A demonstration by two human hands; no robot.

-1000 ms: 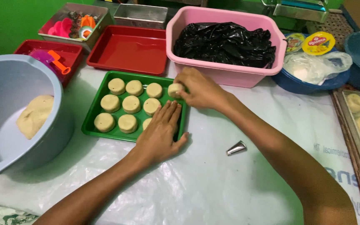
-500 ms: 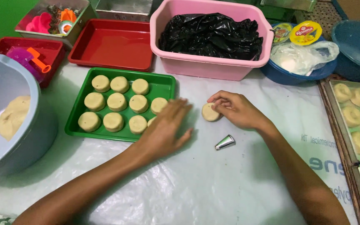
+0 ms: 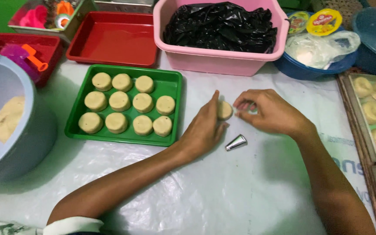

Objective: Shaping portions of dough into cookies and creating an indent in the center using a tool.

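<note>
A round pale dough disc (image 3: 225, 110) is held just above the white plastic sheet, to the right of a green tray (image 3: 122, 138). My left hand (image 3: 204, 128) stands on its edge and grips the disc with its fingertips. My right hand (image 3: 271, 113) is just to the right of the disc, fingers curled, their tips a small gap from it. Several more dough discs (image 3: 142, 102) lie in rows on the green tray. A small metal cone nozzle (image 3: 236, 142) lies on the sheet below both hands.
A grey-blue bowl (image 3: 31, 130) with a dough lump (image 3: 7, 124) stands at the left. Behind are a red tray (image 3: 114, 37), a pink tub (image 3: 218, 61) holding black plastic, and a blue bowl (image 3: 310, 69). A tray of ring-shaped dough (image 3: 373, 111) lies at the right edge.
My right hand carried one dough disc off the green tray to the sheet. My left hand left the tray's edge, moved right and took hold of the disc.
</note>
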